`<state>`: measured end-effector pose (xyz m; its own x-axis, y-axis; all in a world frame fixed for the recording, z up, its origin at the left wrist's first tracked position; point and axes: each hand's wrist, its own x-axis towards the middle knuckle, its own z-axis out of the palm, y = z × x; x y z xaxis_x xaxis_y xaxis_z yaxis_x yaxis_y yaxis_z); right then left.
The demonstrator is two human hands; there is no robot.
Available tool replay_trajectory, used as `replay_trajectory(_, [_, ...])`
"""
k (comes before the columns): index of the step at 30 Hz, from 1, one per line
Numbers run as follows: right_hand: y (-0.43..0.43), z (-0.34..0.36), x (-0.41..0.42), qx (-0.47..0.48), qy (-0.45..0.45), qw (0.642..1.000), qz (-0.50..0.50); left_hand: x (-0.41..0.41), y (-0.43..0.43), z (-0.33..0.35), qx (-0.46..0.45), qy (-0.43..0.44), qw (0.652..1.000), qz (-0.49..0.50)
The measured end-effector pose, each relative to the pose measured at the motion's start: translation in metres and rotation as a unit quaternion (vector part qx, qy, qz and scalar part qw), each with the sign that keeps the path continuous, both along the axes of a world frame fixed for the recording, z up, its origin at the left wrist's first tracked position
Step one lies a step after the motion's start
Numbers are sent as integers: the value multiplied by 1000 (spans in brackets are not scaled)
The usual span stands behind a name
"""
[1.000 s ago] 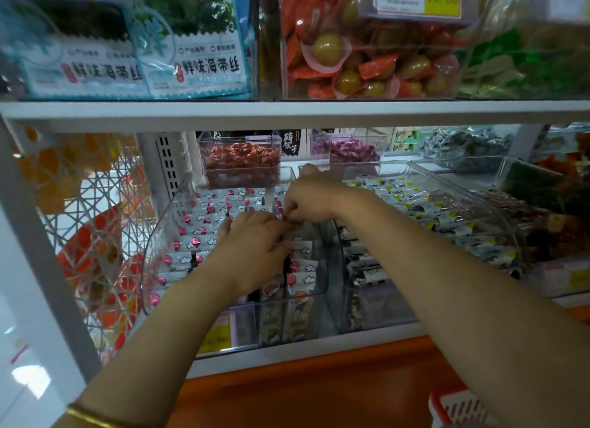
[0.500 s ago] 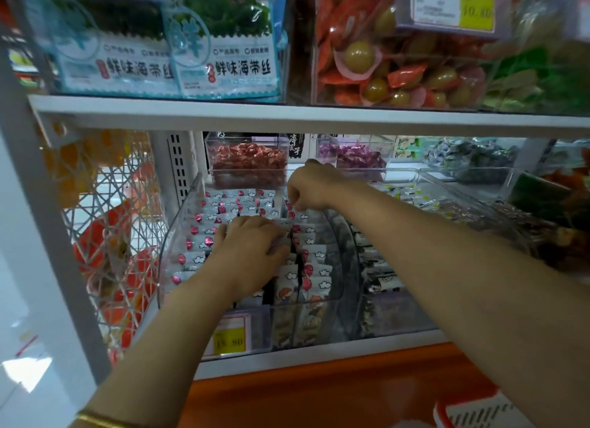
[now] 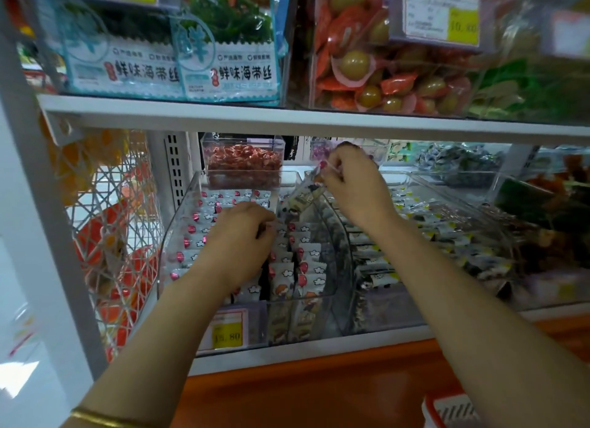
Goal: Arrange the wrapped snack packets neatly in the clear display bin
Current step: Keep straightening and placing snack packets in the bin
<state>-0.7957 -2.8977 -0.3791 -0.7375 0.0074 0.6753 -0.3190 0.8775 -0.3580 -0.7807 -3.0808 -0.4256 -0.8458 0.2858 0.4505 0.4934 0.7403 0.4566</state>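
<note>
A clear display bin point(image 3: 178, 223) sits on the lower shelf, filled with rows of white wrapped snack packets point(image 3: 311, 261) printed with red dots and clouds. My left hand point(image 3: 238, 242) rests palm down on the packets in the middle of the bin, fingers curled onto them. Above the bin's back right corner, my right hand point(image 3: 351, 185) pinches one white snack packet point(image 3: 303, 197) by its top edge, and the packet hangs tilted over the rows.
A small clear box of red candies point(image 3: 244, 162) stands behind the bin. A second clear bin of dark-and-white packets point(image 3: 447, 236) sits to the right. A yellow price tag point(image 3: 227, 333) is on the front. A white wire rack point(image 3: 108, 223) stands left. The upper shelf point(image 3: 287, 119) hangs close overhead.
My right hand has risen from the back of the bin, lifting one packet clear of the rows. My left hand has stayed on the packets.
</note>
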Motion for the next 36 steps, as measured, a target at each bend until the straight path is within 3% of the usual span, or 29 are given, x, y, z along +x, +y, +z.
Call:
replay_trajectory(4, [2, -10, 35, -212, 58, 974, 48, 10, 5, 6, 123, -29, 992, 11])
replay_trajectory(7, [6, -15, 50, -406, -16, 906, 117, 15, 10, 9, 229, -126, 965, -24])
replay_trajectory(10, [12, -19, 56, -508, -74, 842, 165, 17, 14, 11, 338, -205, 917, -57])
replay_trajectory(13, [18, -26, 59, -580, -103, 782, 202, 18, 17, 12, 443, -257, 855, -79])
replay_trajectory(20, [27, -38, 56, -647, -157, 689, 287, 11, 18, 13, 632, -349, 685, -102])
replay_trajectory(25, [28, -37, 54, -686, -167, 634, 316, 8, 19, 12, 681, -374, 618, -116])
replay_trajectory(28, [28, -36, 55, -698, -164, 623, 314, 7, 19, 11, 687, -376, 607, -137])
replay_trajectory(30, [27, -36, 55, -695, -157, 632, 306, 7, 18, 10, 674, -370, 623, -144])
replay_trajectory(32, [26, -38, 55, -660, -137, 684, 277, 8, 18, 10, 650, -355, 657, -142])
replay_trajectory(36, [24, -41, 56, -505, -46, 840, 194, 12, 18, 12, 596, -351, 704, -161])
